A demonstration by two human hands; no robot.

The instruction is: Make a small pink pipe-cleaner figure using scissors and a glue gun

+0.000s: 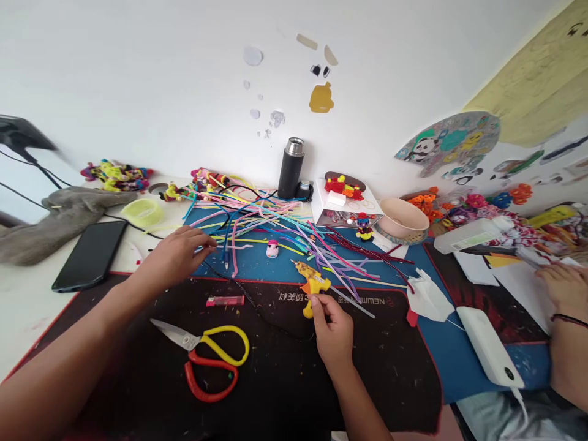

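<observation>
My right hand is wrapped round the handle of a yellow glue gun, whose nozzle points up and left. A translucent stick juts from the gun's back end. Over the left part of the pipe cleaners is my left hand, its fingers curled together near the ends of some blue stems; what it grips is too small to name. Between the hands and farther back stands a small pink and white figure. Scissors with one yellow and one red handle lie open on the black mat.
A pink lighter lies beyond the scissors. Phone at left; black flask and beige bowl at the back. At right are a white power bank and another person's hand.
</observation>
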